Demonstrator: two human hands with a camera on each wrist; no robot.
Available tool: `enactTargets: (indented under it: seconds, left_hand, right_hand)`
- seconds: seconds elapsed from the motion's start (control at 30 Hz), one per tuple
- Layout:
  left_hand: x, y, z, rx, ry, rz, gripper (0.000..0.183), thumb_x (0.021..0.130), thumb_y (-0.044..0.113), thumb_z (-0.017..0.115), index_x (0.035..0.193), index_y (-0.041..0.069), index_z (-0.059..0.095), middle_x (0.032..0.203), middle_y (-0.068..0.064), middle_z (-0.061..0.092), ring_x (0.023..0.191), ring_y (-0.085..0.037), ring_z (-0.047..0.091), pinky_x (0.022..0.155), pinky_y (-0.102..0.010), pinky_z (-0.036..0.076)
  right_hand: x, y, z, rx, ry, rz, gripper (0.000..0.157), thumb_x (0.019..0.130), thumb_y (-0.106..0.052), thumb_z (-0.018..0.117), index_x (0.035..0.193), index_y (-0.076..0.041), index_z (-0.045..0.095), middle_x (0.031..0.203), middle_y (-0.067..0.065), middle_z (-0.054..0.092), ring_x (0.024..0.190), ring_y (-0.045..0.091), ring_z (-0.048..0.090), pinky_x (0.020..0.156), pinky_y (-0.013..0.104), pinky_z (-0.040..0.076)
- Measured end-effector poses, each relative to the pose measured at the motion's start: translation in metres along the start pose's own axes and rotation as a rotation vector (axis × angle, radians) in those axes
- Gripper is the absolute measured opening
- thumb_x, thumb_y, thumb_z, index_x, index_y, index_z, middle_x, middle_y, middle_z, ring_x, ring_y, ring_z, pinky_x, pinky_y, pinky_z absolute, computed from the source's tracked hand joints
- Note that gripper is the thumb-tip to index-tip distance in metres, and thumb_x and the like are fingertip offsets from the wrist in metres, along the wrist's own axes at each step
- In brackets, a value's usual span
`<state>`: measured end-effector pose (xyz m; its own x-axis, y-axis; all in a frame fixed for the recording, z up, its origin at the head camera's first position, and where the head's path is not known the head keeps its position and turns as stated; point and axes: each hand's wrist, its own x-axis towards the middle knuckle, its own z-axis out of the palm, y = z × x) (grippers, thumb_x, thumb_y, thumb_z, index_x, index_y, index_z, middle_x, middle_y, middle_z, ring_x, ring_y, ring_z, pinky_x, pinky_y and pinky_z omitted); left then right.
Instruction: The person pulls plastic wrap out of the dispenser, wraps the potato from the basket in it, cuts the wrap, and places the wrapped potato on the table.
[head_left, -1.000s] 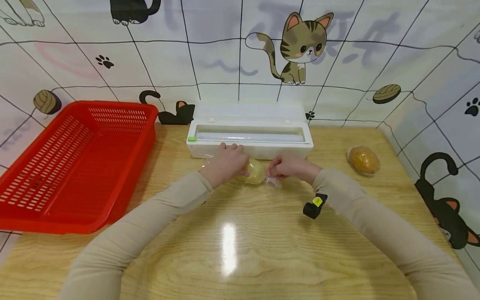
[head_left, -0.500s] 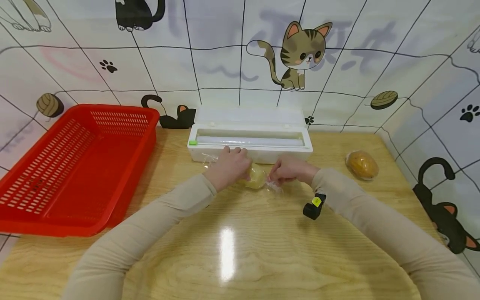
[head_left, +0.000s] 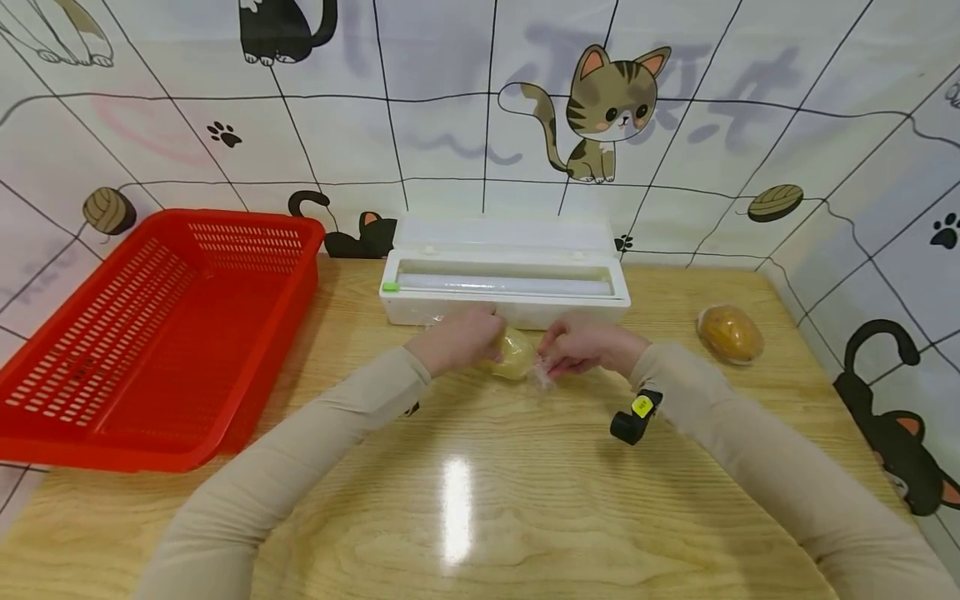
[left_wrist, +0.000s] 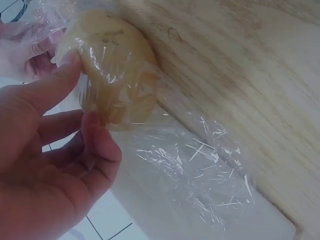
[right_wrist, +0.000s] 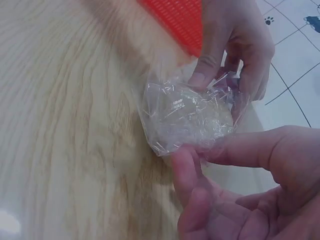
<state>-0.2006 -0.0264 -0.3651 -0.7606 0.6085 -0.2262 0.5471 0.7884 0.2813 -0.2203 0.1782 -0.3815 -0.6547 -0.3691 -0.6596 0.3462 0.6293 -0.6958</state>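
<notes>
A pale yellow, rounded, potato-like item wrapped in cling film sits between both hands, close in front of the white cling film box. My left hand holds its left side, thumb on the wrapped surface and the other fingers curled at its edge in the left wrist view. Loose cling film spreads from that end over the box. My right hand pinches the gathered film at the other end between thumb and fingers; the right wrist view shows this crinkled film over the item's end.
The box's lid stands raised, with a film roll inside and a green slider on its edge. A red plastic basket is on the left. Another wrapped, orange-yellow rounded item lies at right. A cat-patterned wall covering closes the back.
My left hand's fingers have come down from the box's front and curled closer to the item. My right hand still pinches the film, its fingers slightly shifted. The head view has tilted slightly.
</notes>
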Motion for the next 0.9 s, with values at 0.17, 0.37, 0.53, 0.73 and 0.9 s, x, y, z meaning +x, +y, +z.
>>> enactTargets:
  seconds: [0.17,0.37,0.53,0.73,0.9]
  left_hand:
    - [0.003,-0.002,-0.002,0.016,-0.010,0.009,0.029,0.086,0.024,0.073,0.104,0.004,0.064,0.093,-0.004,0.058,0.084,-0.016,0.056,0.077,-0.026,0.048]
    - [0.006,-0.004,-0.004,0.016,-0.037,0.005,0.032,0.086,0.026,0.072,0.107,0.003,0.063,0.095,-0.004,0.057,0.086,-0.017,0.056,0.078,-0.027,0.048]
    - [0.006,-0.002,-0.005,0.002,-0.050,0.007,0.033,0.086,0.027,0.072,0.105,0.002,0.063,0.092,-0.004,0.057,0.084,-0.017,0.056,0.076,-0.027,0.048]
    - [0.008,-0.002,-0.004,0.006,-0.038,0.027,0.034,0.086,0.028,0.072,0.106,0.002,0.061,0.092,-0.005,0.060,0.085,-0.018,0.057,0.078,-0.029,0.048]
    - [0.010,-0.006,-0.001,-0.022,-0.004,0.047,0.045,0.086,0.030,0.073,0.114,0.003,0.050,0.094,-0.007,0.058,0.084,-0.020,0.056,0.075,-0.032,0.048]
  right_hand:
    - [-0.002,0.002,0.000,0.092,-0.024,-0.034,0.022,0.091,0.000,0.060,0.110,0.007,0.050,0.071,0.003,0.067,0.064,0.009,0.064,0.057,0.021,0.047]
    - [-0.002,0.003,0.000,0.184,-0.038,-0.076,0.014,0.093,0.004,0.053,0.104,0.009,0.047,0.077,0.007,0.067,0.071,0.011,0.066,0.067,0.023,0.052]
    - [-0.004,0.004,0.002,0.291,-0.051,-0.073,0.006,0.094,0.003,0.053,0.091,0.008,0.052,0.081,0.009,0.068,0.076,0.013,0.068,0.077,0.026,0.054]
    - [-0.010,0.006,0.004,0.427,-0.077,-0.127,0.013,0.095,0.003,0.045,0.100,0.014,0.050,0.086,0.012,0.066,0.080,0.014,0.068,0.080,0.026,0.053]
    - [-0.014,0.010,0.003,0.391,-0.075,-0.200,0.009,0.094,0.009,0.045,0.102,0.013,0.045,0.090,0.015,0.062,0.084,0.016,0.067,0.083,0.028,0.052]
